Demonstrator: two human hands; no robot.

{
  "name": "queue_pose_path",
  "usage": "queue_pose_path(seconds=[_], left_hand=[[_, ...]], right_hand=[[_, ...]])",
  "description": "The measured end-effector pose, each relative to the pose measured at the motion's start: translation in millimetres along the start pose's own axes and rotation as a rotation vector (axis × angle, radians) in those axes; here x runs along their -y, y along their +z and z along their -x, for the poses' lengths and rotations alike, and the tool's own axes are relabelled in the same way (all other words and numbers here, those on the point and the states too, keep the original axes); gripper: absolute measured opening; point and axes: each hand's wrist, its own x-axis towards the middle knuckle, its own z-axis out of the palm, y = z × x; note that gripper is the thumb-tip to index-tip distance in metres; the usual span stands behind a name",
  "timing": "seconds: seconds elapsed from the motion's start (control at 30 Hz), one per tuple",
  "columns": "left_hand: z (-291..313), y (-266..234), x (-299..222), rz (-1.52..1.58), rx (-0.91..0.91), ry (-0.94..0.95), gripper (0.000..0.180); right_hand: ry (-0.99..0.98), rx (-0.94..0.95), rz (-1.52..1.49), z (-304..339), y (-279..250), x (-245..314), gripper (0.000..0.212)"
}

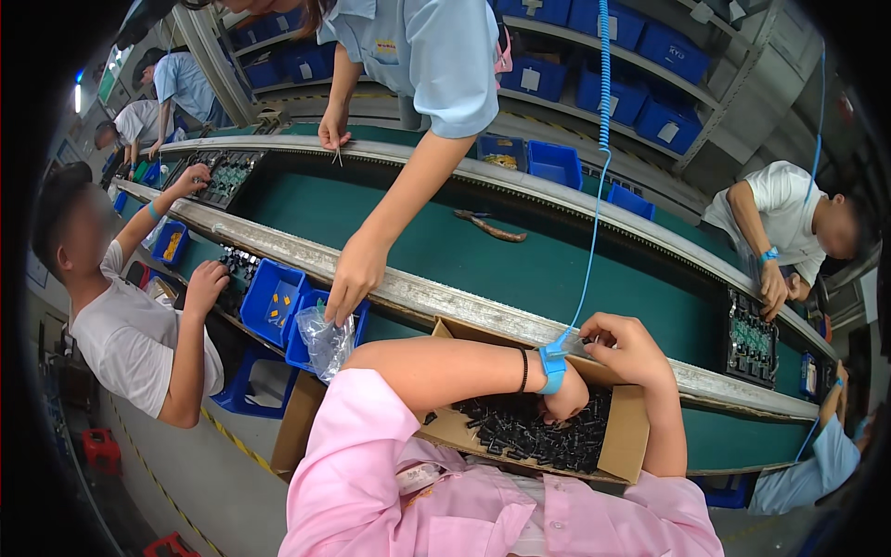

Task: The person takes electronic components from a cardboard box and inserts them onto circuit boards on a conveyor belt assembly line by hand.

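My left forearm crosses in front of me, with a blue wrist strap [553, 368] and a blue cord at the wrist. My left hand [566, 399] dips into an open cardboard box, its fingers curled down at a heap of small black parts [520, 434]; what they grip is hidden. Over the box's far right corner, my right hand [633, 351] is bent with thumb and fingers closed around a small dark piece, seen only in part. The cardboard box [624, 436] stands close to my body, with its flaps folded out.
Beyond the box runs a metal rail [464, 302] beside a green conveyor [408, 251] carrying pliers [492, 226] and a tray of circuit boards [750, 339]. Blue bins [271, 302] stand at left. A co-worker's hand [357, 269] reaches across to a clear plastic bag [325, 343].
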Motion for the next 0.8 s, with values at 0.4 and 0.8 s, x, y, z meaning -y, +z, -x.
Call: queue_pose_path(seconds=[0.4,0.8], left_hand=[[6.5,2.0,2.8,0.017,-0.021,0.046,0.016],[12.9,-1.6,-0.1,0.008,-0.001,-0.003,0.018]], right_hand=[[-0.081,-0.024,0.035,-0.8,1.5,-13.4,0.018],[-0.072,-0.010,0.064,1.5,1.3,-10.9,0.018]])
